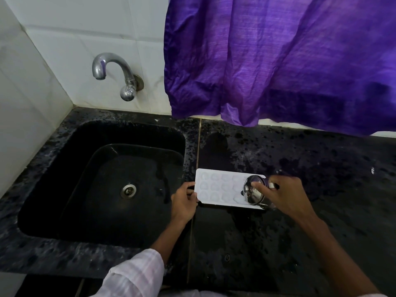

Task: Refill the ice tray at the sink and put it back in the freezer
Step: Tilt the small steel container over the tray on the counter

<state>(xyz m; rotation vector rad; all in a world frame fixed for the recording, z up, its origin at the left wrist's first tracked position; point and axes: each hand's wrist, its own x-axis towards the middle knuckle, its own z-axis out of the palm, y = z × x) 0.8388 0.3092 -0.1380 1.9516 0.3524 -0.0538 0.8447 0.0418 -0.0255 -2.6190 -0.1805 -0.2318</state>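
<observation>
On the black speckled stone counter (300,159), just right of the black sink (53,168), lies 1 white plastic ice tray (216,187). The left hand (183,202) pinches its left edge, likely steadying it. The right hand (287,196) grips 1 tilted steel cup (254,192), apparently pouring water in.

ice tray (216,188) on counter (300,163), right of sink (64,211)

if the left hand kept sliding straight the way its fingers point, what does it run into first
The left hand points right, already gripping the short end of the white plastic ice tray. Further along, it would likely meet the shiny steel cup tilted in the right hand.
</observation>
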